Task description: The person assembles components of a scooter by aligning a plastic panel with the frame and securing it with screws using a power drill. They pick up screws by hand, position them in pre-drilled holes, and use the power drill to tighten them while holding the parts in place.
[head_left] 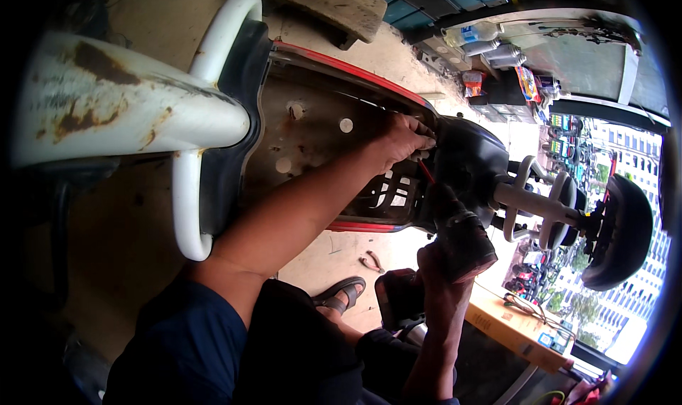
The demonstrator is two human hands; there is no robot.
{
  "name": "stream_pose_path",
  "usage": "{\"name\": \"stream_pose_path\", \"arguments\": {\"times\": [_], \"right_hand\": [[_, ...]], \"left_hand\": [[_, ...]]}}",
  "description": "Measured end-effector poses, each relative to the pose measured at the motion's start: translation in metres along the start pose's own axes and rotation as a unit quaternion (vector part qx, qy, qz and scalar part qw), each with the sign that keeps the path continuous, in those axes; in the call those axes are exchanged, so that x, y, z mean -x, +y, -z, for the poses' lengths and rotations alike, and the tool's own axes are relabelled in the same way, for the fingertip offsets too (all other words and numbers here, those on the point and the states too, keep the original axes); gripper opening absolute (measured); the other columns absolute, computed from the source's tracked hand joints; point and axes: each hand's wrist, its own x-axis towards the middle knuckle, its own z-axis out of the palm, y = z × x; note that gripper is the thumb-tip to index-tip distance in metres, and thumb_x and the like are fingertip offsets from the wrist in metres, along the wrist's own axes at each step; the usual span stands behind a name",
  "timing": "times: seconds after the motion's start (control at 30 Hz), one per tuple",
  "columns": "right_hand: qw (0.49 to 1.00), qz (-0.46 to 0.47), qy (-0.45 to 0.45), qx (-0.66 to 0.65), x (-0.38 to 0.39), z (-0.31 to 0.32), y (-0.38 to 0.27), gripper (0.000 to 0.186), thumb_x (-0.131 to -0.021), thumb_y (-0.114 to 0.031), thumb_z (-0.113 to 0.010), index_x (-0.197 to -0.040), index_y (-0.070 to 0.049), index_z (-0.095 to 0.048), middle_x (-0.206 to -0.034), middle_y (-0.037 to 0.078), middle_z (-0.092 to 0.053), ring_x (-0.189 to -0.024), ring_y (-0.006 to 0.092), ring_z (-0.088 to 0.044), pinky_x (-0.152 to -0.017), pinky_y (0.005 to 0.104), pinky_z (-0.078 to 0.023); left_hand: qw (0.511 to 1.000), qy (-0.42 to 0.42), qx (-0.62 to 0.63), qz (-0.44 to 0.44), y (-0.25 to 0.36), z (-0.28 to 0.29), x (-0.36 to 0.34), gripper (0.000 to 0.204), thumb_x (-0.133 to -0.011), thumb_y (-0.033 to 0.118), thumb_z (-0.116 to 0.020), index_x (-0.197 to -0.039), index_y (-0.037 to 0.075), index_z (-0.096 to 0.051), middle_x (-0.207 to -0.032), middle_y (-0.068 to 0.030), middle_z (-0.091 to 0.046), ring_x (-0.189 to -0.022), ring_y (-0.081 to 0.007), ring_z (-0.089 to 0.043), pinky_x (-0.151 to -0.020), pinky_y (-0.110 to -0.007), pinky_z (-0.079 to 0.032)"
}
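Observation:
My right hand (442, 271) grips a cordless drill (462, 236) by its handle; the battery end hangs low beside my knee. Its thin reddish bit (426, 170) points up at the edge of a black plastic housing (470, 153). Close to the bit's tip, my left hand (406, 141) has its fingers bent together at the seam where the housing meets a brown metal floor pan (312, 131). Whatever sits between those fingertips is hidden. Red trim (355, 69) edges the pan, which has round holes and a slotted opening.
A rusty white tube frame (128, 103) stands at the left. Red-handled pliers (371, 261) lie on the floor near my sandalled foot. At the right are a black seat-like part (619, 233) and a cardboard box (515, 328). Bottles (483, 33) and a wooden block (334, 6) are farther off.

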Motion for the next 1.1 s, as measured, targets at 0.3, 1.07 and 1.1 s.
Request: {"name": "stream_pose_path", "arguments": {"times": [0.3, 1.07, 1.1], "right_hand": [[0.999, 0.031, -0.001, -0.022, 0.000, 0.005, 0.008, 0.029, -0.091, -0.014, -0.075, -0.115, -0.002, -0.066, -0.088, 0.006, -0.070, -0.071, 0.0140, -0.066, -0.065, 0.0317, -0.052], [0.994, 0.006, -0.007, -0.107, 0.006, 0.011, 0.017, 0.032, -0.089, -0.005, -0.077, -0.118, -0.001, -0.064, -0.095, 0.007, -0.069, -0.075, 0.0138, -0.068, -0.067, 0.0289, -0.055], [0.993, 0.001, -0.009, -0.114, 0.006, 0.011, 0.016, 0.032, -0.089, -0.005, -0.077, -0.118, -0.002, -0.064, -0.095, 0.007, -0.069, -0.075, 0.0136, -0.068, -0.067, 0.0288, -0.055]], "left_hand": [[1.000, 0.009, -0.012, -0.022, -0.005, 0.000, 0.002, 0.014, -0.089, 0.008, -0.081, -0.102, 0.002, -0.078, -0.089, -0.0042, -0.076, -0.076, -0.0103, -0.069, -0.067, -0.025, -0.054], [0.987, 0.013, -0.142, -0.078, 0.006, 0.002, 0.001, 0.012, -0.086, 0.002, -0.082, -0.098, 0.000, -0.079, -0.087, -0.0072, -0.078, -0.074, -0.0118, -0.070, -0.067, -0.025, -0.056], [0.987, 0.014, -0.144, -0.071, 0.007, 0.001, 0.001, 0.012, -0.086, 0.002, -0.082, -0.097, 0.000, -0.079, -0.087, -0.0072, -0.078, -0.074, -0.0117, -0.070, -0.066, -0.025, -0.056]]}}
